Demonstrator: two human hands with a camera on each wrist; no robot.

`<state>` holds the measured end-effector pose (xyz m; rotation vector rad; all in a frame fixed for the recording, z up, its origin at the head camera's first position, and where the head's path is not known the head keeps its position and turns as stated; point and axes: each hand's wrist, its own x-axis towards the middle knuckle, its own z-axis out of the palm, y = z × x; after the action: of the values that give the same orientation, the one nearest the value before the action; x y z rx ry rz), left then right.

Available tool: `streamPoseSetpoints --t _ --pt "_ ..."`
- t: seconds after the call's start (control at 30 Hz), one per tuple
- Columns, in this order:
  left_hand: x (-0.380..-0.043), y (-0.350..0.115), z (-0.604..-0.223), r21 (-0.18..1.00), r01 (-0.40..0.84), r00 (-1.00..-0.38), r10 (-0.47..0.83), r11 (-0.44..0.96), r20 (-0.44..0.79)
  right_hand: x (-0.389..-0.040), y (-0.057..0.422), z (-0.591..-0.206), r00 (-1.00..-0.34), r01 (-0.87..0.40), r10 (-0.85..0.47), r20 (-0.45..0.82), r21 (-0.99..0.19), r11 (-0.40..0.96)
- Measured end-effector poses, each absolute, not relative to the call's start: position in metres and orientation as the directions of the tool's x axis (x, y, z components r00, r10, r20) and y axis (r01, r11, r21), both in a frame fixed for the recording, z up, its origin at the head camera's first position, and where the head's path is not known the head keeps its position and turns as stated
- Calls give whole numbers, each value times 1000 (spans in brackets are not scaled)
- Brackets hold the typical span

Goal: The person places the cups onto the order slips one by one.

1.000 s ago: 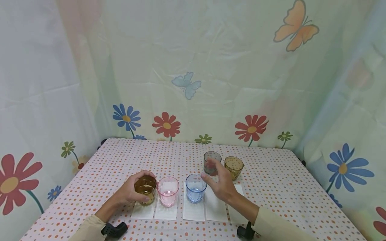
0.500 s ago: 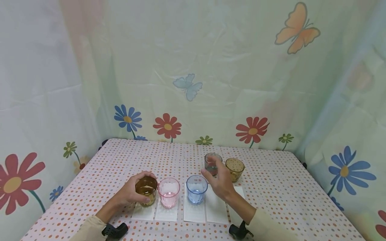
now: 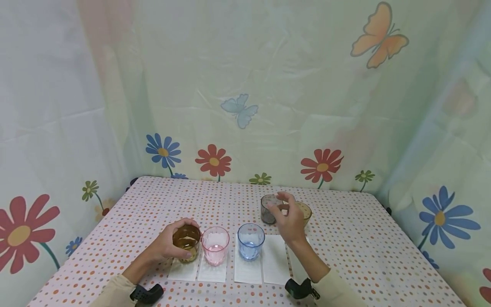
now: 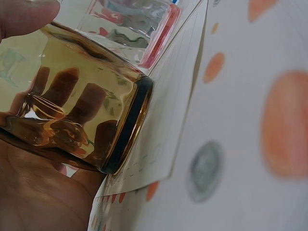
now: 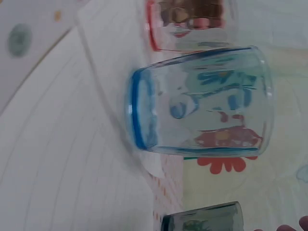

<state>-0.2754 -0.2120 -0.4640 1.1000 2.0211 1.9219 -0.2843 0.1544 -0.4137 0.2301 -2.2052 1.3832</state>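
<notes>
My left hand (image 3: 163,245) grips an amber glass (image 3: 188,243), fingers wrapped behind it and thumb at the front. In the left wrist view this glass (image 4: 110,96) has its base at the white paper. Beside it stand a pink glass (image 3: 215,247) and a blue glass (image 3: 251,245), upright on paper strips. My right hand (image 3: 291,219) reaches over the strips, fingers bent, thumb overlapping a grey glass (image 3: 267,212). A second amber glass (image 3: 307,211) is partly hidden behind that hand. The right wrist view shows fingertips (image 5: 303,224) past the grey glass's rim.
Several white paper strips (image 3: 274,264) lie in a row along the front of the table. A dotted cloth (image 3: 345,238) covers the tabletop. A flowered curtain (image 3: 184,106) rises behind it.
My right hand has shifted right and away from me, from in front of the grey glass to its right side, now overlapping the second amber glass. The left hand stays on its glass.
</notes>
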Motion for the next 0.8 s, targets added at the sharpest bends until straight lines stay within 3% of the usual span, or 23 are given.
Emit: streamPoseSetpoints --t 0.4,0.8 --pt "-274 -212 -463 908 412 -726 576 -73 376 -286 160 -410 -874 -260 231 429 -811 524" --pt "-275 -212 -463 911 408 -735 572 -56 365 -283 159 -404 -894 -185 221 389 -771 609"
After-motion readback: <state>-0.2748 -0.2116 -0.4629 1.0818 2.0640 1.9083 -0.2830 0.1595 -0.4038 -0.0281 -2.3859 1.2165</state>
